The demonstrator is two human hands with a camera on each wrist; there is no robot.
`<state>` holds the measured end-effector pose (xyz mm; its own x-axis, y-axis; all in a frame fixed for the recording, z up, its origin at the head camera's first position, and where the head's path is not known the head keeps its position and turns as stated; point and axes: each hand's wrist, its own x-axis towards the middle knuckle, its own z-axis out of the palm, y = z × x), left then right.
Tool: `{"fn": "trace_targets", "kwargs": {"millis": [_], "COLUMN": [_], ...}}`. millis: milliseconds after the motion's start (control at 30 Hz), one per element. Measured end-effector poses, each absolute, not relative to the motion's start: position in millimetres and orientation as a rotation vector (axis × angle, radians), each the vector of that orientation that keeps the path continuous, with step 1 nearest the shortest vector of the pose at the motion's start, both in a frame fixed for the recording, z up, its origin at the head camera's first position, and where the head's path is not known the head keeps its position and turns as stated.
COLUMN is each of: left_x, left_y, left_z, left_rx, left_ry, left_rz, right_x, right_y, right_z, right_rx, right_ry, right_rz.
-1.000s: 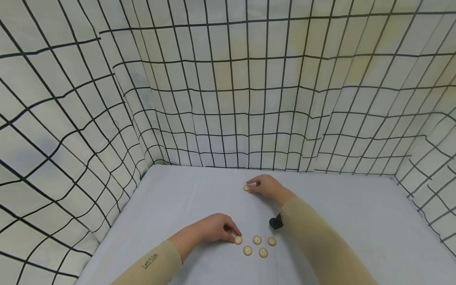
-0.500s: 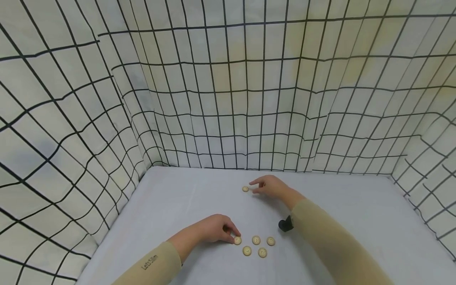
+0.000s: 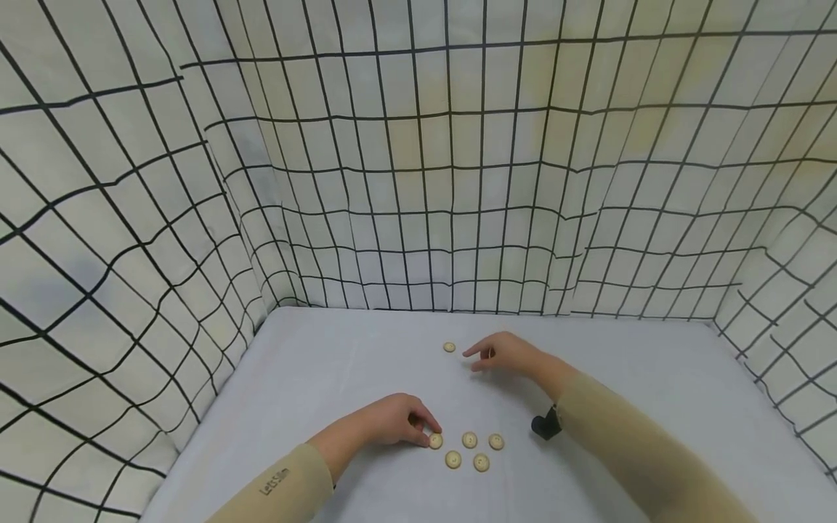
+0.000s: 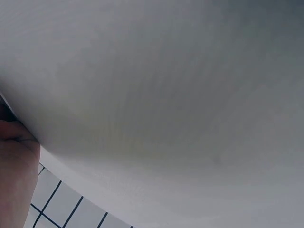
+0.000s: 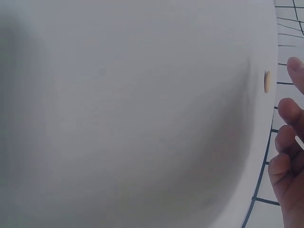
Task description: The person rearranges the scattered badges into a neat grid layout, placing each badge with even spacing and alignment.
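Observation:
In the head view my left hand [image 3: 395, 420] rests low on the table, pinching a round cream button [image 3: 435, 441] between thumb and forefinger. Only part of that hand [image 4: 16, 166] shows at the left edge of the left wrist view. My right hand [image 3: 510, 354] hovers farther back, its fingers loosely bent and holding nothing. Just left of its fingertips a single button [image 3: 449, 347] lies flat, apart from them. The right wrist view also has this button [image 5: 267, 82] beside the spread fingers [image 5: 288, 110].
Several more buttons, among them one in the front row [image 3: 453, 459] and one at the right [image 3: 496, 442], lie right of my left hand. A pale sheet covers the table [image 3: 314, 349]. White walls with a black grid [image 3: 418, 181] enclose its back and sides. A black wrist device [image 3: 546, 424] sits at my right cuff.
My right hand has let go of the far button and drawn back to the right and slightly nearer. The button stays where it was set. My left hand has not moved.

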<state>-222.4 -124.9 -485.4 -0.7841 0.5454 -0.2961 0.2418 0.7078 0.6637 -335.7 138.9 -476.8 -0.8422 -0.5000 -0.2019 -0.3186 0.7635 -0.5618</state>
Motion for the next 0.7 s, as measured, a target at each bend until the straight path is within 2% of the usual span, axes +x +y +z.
{"fn": "trace_targets", "kwargs": {"millis": [367, 700], "left_x": [-221.7, -220.7], "left_y": [-123.7, -124.2], "left_z": [-487.4, -486.0], "left_rx": [0.605, 0.585], "left_ry": [2.43, 2.45], "left_rz": [0.869, 0.872], "right_x": [-311.6, -287.3], "right_y": [153.7, 167.5], "right_z": [-479.8, -481.9], "right_rx": [-0.687, -0.887], "right_ry": [2.578, 2.518], "right_rz": [-0.737, -0.752]}}
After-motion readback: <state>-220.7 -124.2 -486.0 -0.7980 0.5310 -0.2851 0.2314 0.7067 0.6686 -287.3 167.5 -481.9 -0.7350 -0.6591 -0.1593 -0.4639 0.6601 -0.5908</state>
